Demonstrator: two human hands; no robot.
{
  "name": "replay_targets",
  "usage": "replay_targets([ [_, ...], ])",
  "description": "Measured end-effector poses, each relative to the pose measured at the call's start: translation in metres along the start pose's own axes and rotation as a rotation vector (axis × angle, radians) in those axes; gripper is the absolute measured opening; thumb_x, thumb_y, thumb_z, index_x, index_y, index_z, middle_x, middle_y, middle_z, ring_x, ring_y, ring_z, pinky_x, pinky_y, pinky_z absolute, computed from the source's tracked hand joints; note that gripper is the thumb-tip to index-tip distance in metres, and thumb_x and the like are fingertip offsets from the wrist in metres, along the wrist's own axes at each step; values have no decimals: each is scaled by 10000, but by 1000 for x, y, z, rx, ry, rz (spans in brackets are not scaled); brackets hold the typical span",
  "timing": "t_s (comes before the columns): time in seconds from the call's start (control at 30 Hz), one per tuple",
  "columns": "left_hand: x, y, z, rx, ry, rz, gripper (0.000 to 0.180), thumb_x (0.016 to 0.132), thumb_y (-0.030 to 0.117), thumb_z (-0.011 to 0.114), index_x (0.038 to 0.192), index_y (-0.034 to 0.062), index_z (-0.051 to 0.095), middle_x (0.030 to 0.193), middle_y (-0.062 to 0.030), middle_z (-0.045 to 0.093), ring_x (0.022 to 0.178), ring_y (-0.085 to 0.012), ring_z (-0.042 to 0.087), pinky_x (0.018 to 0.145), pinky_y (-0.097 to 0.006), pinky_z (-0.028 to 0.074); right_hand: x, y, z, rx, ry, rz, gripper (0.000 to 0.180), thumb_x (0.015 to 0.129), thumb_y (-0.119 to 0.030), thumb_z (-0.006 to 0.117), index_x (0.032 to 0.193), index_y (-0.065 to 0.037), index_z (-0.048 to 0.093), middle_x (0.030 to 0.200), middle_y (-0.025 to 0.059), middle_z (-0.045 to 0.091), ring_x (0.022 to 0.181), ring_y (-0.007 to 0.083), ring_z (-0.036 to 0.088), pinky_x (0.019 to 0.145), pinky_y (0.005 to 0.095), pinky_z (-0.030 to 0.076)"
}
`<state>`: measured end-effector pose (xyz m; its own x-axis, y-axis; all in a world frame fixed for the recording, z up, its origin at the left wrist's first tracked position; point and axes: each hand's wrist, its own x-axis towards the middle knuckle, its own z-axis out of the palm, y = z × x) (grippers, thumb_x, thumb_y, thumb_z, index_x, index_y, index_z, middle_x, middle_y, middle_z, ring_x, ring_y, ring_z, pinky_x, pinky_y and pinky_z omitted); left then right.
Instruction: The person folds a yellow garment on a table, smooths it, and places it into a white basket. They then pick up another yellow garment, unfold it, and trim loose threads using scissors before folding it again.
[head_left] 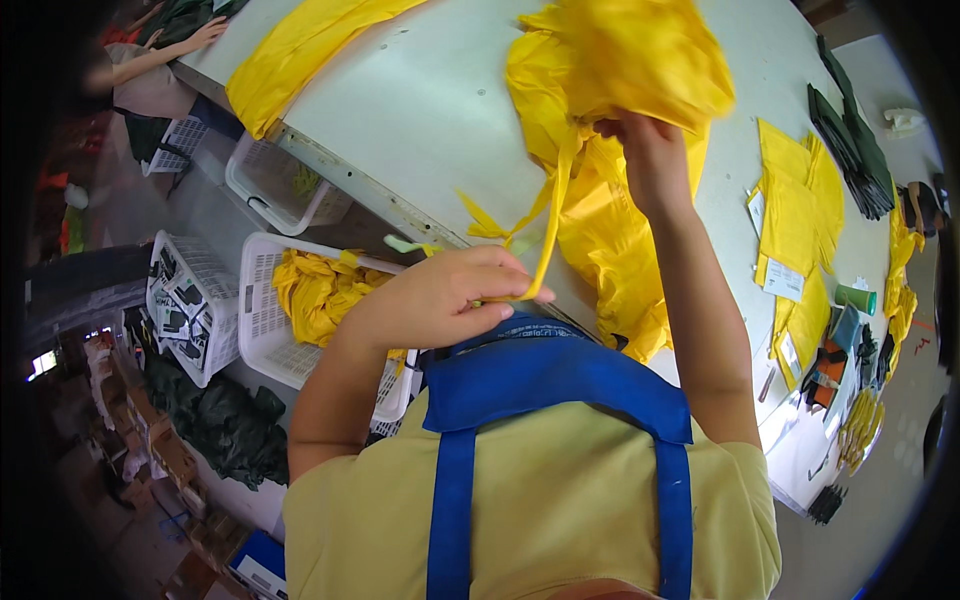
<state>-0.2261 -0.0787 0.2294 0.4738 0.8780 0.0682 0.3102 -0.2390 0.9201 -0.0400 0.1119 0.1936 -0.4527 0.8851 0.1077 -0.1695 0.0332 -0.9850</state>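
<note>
A large, glossy yellow fabric piece (615, 225), bunched and creased, lies across the table's near edge and hangs down toward my waist. My right hand (650, 150) is raised over the table, its fingers closed on this fabric; the upper part is blurred by motion. A narrow yellow strap (553, 225) runs down from the fabric to my left hand (480, 285). There, in front of my waist, thumb and fingers pinch the strap. Whether the fabric is a garment or a cover, I cannot tell.
The pale table (420, 120) bears another yellow piece (310, 55) at left and folded yellow packs (795, 200) at right, near dark green folded pieces (850, 150). White baskets (262, 300) stand at left below the table. A co-worker's hand (208, 33) rests at the far left.
</note>
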Motion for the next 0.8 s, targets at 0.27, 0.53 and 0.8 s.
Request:
replay_targets([
  [0.27,-9,73,-51,265,176,254,356,801,39,542,1150,26,611,953,-93,585,723,-207,584,632,-273,463,34,-15,56,-625,-597,197,416,812,-336,684,1088,-44,576,911,83,629,799,198,587,715,306,475],
  [0.53,-42,-28,-113,-596,633,-301,525,901,58,457,1414,86,348,1039,-49,588,562,-12,415,449,-121,284,-4,-30,25,-382,-944,100,630,724,-42,596,1320,-123,410,1028,48,505,971,179,497,887,298,410],
  [0.8,-13,-100,-61,-860,581,-493,645,916,61,458,1478,219,182,1187,-122,558,700,-50,477,423,-123,303,-32,-18,18,-1054,-711,-340,470,679,69,564,1110,-115,602,1135,157,450,1077,317,474,859,328,425],
])
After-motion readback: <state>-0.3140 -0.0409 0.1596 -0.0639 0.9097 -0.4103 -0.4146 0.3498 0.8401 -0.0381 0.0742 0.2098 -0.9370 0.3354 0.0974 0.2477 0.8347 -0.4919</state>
